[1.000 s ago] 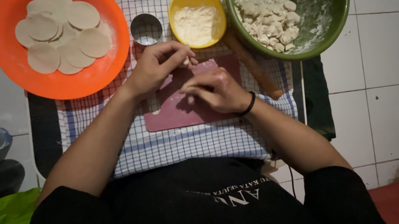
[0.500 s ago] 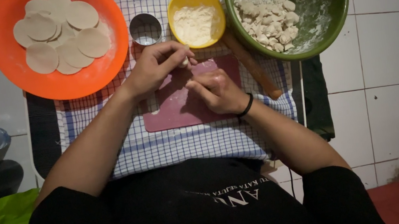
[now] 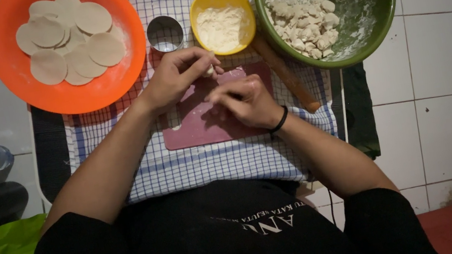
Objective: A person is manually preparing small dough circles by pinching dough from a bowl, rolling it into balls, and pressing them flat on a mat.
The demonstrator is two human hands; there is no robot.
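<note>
My left hand (image 3: 175, 78) pinches a small pale dough piece (image 3: 209, 70) between its fingertips above the pink board (image 3: 196, 129). My right hand (image 3: 246, 101), with a black band on its wrist, is curled close beside it over the board; its fingertips are turned under, and whether it touches the dough is unclear. Both hands meet just below the yellow bowl of flour (image 3: 222, 22). A wooden rolling pin (image 3: 286, 76) lies at an angle to the right of my right hand.
An orange bowl (image 3: 23, 87) of flat round dough discs sits at upper left. A green bowl (image 3: 367, 17) of dough lumps sits at upper right. A small metal ring cutter (image 3: 164, 33) stands between the orange and yellow bowls. All rest on a checked cloth (image 3: 208, 166).
Both hands stay over the pink board, with only slight finger movement around the dough piece. The bowls and rolling pin have not moved.
</note>
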